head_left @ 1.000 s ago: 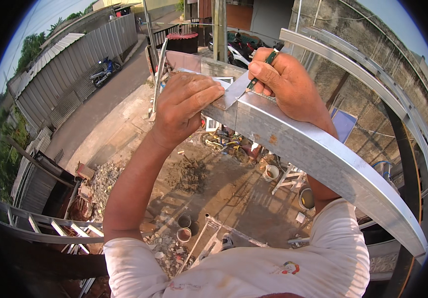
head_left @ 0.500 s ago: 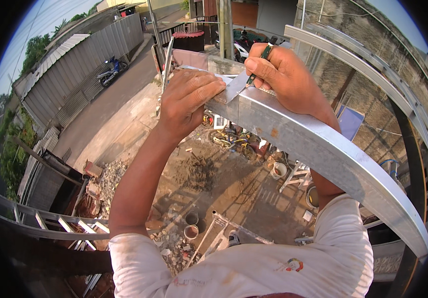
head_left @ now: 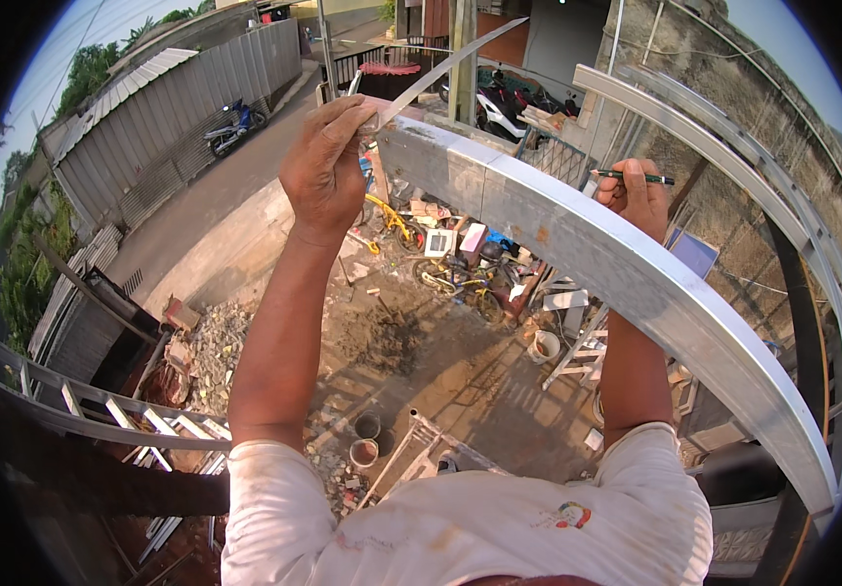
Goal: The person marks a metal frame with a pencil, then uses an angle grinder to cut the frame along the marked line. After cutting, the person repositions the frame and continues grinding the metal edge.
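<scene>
A long silver metal beam (head_left: 577,227) runs from the upper middle down to the right edge, with a thin dark line across its side near the far end. Above that end, my left hand (head_left: 328,161) is closed around the base of a try square, whose thin metal blade (head_left: 450,66) points up and to the right. The fingers hide most of its stock. Behind the beam's upper edge, my right hand (head_left: 638,195) grips a dark green pencil (head_left: 660,179), held sideways and apart from the beam.
More metal rails (head_left: 694,117) pass behind at the right, and a ladder-like metal frame (head_left: 99,425) lies at the lower left. Far below are buckets (head_left: 363,451), rubble (head_left: 211,366), a sand heap (head_left: 382,337) and a yellow bicycle (head_left: 387,217). A blue motorbike (head_left: 235,127) stands by the fence.
My left hand has lifted the try square off the beam and swung its blade upward. My right hand has moved right and down with the pencil, away from the beam's top.
</scene>
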Available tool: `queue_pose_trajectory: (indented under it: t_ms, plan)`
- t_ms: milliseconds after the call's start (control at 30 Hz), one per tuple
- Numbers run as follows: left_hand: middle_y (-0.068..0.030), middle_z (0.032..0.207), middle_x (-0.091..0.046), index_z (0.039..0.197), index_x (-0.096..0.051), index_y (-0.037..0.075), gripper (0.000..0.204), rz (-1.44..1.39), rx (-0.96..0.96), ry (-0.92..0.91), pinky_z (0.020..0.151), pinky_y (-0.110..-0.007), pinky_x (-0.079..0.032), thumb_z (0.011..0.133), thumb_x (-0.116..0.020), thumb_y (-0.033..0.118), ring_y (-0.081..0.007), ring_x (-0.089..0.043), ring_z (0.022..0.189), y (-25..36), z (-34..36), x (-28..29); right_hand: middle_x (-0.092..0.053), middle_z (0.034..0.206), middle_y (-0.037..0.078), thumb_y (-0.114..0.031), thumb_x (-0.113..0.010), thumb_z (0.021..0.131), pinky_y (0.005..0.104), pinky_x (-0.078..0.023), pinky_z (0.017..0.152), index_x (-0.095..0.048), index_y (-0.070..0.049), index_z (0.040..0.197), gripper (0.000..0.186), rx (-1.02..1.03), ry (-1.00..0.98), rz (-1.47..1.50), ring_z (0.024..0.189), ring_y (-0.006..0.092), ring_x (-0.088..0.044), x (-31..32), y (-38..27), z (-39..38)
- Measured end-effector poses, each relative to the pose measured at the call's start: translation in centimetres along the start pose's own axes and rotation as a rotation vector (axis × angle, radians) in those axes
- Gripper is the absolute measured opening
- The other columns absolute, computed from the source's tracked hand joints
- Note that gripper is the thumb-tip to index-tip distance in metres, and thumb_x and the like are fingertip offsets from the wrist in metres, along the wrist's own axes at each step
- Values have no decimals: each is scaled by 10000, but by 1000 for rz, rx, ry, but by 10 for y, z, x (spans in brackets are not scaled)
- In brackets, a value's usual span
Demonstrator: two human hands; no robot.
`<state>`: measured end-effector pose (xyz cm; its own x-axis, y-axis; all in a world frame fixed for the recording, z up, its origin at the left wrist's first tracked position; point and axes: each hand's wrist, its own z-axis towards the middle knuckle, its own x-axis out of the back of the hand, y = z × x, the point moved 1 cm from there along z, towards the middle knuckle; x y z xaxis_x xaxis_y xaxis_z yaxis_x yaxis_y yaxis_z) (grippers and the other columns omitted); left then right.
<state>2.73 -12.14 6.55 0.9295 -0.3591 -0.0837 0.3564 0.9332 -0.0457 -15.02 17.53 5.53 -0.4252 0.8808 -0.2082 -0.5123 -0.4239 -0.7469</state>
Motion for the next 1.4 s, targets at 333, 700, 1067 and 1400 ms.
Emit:
queue_pose_trajectory:
  t_ms: [333,700,1067,1400]
  plan:
    - [-141,1038,-732,1131,-676,-28,189,-218,732,327,871,-363,-553,961,-697,51,-228,-698,968,57,-104,172,-624,834,43,-274,-575,1061,311,-456,723,-653,-24,944,287,-401,213,-410,751,135,-550,142,80,-192]
    - [-150,1045,-712,1267,-647,-68,356,-28,1135,226,847,-345,-558,915,-694,-49,-221,-691,892,173,-218,341,-601,813,106,-229,-563,1058,336,-462,698,-616,-14,918,263,-41,-277,-589,724,210,-571,48,41,-271]
    - [-99,1004,-666,1565,-427,88,849,-12,1248,-456,846,-274,-526,807,-708,-173,-138,-629,889,223,-247,270,-740,1029,158,-505,-711,913,456,-550,837,-702,-71,1070,461,-212,-1069,-548,947,382,-702,-91,34,-315]
    - [-14,991,-629,1558,-410,48,746,-217,1366,-523,806,-254,-544,881,-687,-98,-104,-622,892,248,-264,247,-718,954,226,-380,-659,954,491,-529,807,-692,-6,1061,391,-335,-1234,-525,931,439,-680,-69,58,-350]
